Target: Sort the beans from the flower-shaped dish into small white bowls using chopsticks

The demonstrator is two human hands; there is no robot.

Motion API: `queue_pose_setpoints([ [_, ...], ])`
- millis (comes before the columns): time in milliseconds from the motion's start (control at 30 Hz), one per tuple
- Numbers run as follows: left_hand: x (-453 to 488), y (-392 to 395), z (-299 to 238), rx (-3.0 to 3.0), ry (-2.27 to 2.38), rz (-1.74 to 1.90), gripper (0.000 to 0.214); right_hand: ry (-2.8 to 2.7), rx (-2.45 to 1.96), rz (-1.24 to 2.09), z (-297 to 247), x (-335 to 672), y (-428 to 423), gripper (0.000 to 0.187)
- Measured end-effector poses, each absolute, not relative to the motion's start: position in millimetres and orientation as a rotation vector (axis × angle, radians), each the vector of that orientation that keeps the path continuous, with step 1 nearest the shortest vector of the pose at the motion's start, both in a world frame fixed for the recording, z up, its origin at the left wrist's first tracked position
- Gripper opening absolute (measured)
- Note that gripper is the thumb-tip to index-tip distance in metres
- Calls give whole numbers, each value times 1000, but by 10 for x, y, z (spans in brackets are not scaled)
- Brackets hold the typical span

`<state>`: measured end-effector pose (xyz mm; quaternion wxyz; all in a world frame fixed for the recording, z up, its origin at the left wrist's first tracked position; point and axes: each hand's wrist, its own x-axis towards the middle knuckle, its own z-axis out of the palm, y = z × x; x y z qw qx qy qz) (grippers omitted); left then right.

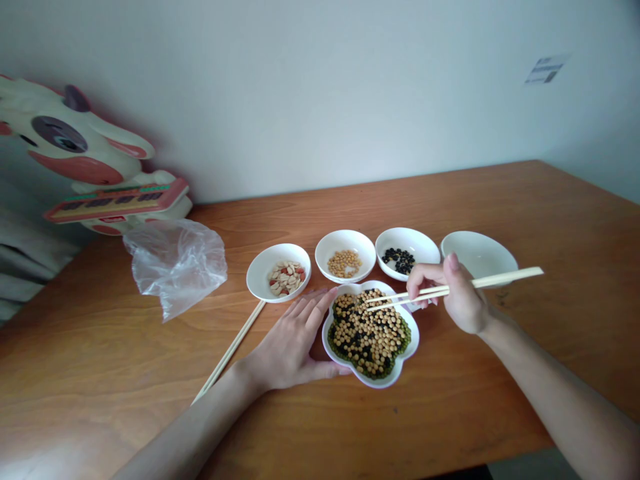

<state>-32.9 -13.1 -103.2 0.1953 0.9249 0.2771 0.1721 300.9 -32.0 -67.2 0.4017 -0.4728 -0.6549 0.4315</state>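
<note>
A white wall (320, 100) rises behind my wooden counter (565, 267), with a cream and pink toy animal (65, 147) and a crumpled clear plastic bag (175, 267) at the far left. In front of me sits a flower-shaped white dish (385, 381), heaped with a mix of soybeans, black beans and mung beans (367, 337). My left hand (295, 340) rests against its near-left side, the fingers spread wide. My right hand (457, 293) pinches wooden chopsticks (493, 280), their tips close together over the heap; I can't tell whether they hold a bean. The beans are small, hard and round, so they'll likely slip, and each is best nipped squarely at its middle. The dish looks brittle, so the rim is the place to steady it. Beyond it stand a bowl of seeds and red berries (286, 277), a bowl of soybeans (345, 240), a bowl of black beans (400, 237) and a plain white bowl (480, 253). A second pair of chopsticks (230, 347) lies by my left wrist.
</note>
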Motion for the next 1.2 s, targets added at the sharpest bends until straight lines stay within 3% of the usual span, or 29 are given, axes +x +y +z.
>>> queue_pose_setpoints([
  [1200, -330, -138, -1021, 2596, 781, 482, 118, -1683, -1129, 1043, -699, 2861, -373, 82],
])
